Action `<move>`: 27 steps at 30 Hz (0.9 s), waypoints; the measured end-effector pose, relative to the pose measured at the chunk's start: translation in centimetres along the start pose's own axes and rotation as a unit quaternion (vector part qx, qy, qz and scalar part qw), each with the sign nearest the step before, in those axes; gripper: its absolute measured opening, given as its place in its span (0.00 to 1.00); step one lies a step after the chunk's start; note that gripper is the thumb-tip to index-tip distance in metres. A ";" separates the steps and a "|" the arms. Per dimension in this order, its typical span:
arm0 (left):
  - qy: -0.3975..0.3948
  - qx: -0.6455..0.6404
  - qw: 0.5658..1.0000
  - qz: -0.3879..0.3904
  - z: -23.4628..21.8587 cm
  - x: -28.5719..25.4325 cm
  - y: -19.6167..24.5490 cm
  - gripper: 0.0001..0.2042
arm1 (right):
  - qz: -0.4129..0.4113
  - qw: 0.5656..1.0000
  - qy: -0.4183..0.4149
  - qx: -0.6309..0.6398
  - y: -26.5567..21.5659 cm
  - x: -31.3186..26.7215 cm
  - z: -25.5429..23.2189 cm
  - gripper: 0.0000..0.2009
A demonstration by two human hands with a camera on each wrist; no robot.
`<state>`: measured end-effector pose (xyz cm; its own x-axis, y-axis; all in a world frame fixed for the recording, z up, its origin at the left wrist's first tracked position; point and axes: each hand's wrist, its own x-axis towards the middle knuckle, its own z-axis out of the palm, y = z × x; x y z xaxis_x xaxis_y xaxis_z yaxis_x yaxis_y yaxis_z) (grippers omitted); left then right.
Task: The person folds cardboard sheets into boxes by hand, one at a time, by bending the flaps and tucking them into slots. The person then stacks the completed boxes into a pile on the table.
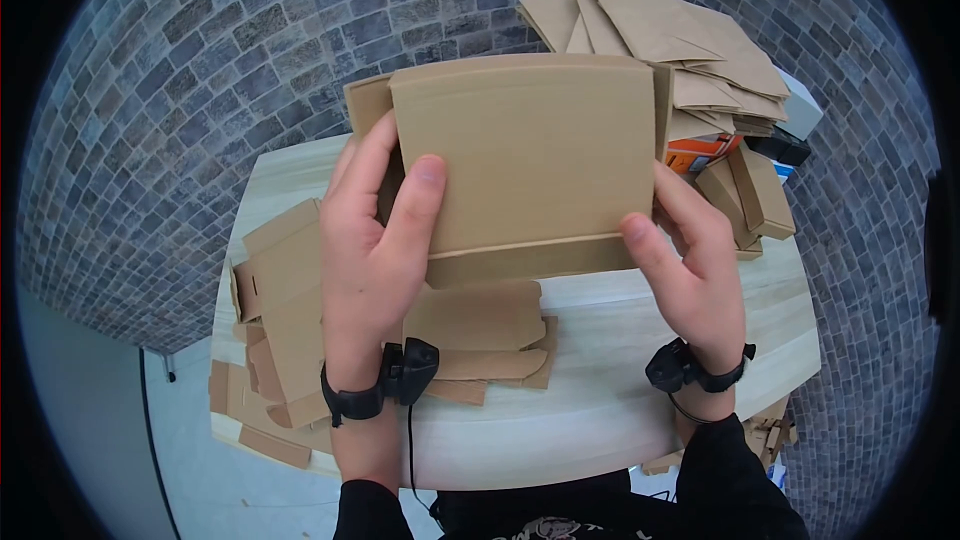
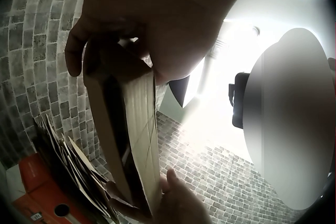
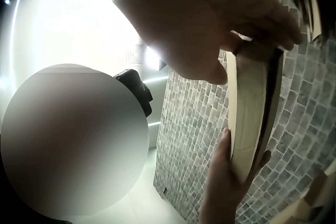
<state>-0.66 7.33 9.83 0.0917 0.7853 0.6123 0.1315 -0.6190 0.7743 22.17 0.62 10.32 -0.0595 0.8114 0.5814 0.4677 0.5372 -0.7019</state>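
A shallow brown cardboard box [image 1: 530,155] is held up over the table, its broad flat panel toward the head camera. My left hand [image 1: 375,225] grips its left end, thumb on the panel and fingers around the side. At the lower right, my right hand [image 1: 695,265] holds the other end, its thumb at the front edge. Side flaps stand out at both ends of the box. In the left wrist view the box [image 2: 139,129] appears edge-on between both hands. The right wrist view likewise shows the box's narrow side [image 3: 249,108].
Flattened cardboard pieces [image 1: 290,310] lie on the left of the table [image 1: 600,400], with another folded piece [image 1: 475,315] under the held box. A stack of flat cardboard [image 1: 660,30] rises at the back right, above an orange box [image 1: 700,152]. Small cardboard boxes [image 1: 745,195] sit beside it.
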 end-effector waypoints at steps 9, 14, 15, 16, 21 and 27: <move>-0.023 -0.006 1.000 0.001 1.3 -0.7 0.8 0.19 | 0.007 0.990 0.112 -0.087 -0.3 0.1 -0.3 0.12; -0.040 0.013 0.998 0.041 2.6 -1.0 0.8 0.23 | -0.041 0.975 0.188 -0.110 0.2 0.3 0.7 0.12; -0.045 0.021 0.997 0.059 2.8 -1.0 0.7 0.25 | -0.052 0.973 0.198 -0.111 0.4 0.3 0.9 0.12; -0.051 0.030 0.995 0.077 2.9 -1.0 0.7 0.27 | -0.063 0.970 0.208 -0.112 0.5 0.3 1.0 0.12; -0.052 0.029 0.995 0.075 2.8 -0.9 1.3 0.33 | -0.088 0.964 0.214 -0.133 0.6 0.2 1.1 0.14; -0.051 0.027 0.995 0.079 2.5 -0.9 1.2 0.35 | -0.115 0.962 0.204 -0.139 0.7 0.2 1.1 0.18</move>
<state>1.93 5.88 9.83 0.2150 0.6762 0.7046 0.1607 -0.7362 0.6575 21.49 1.48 9.48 0.1351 0.4900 0.8612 0.7051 0.5631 -0.4310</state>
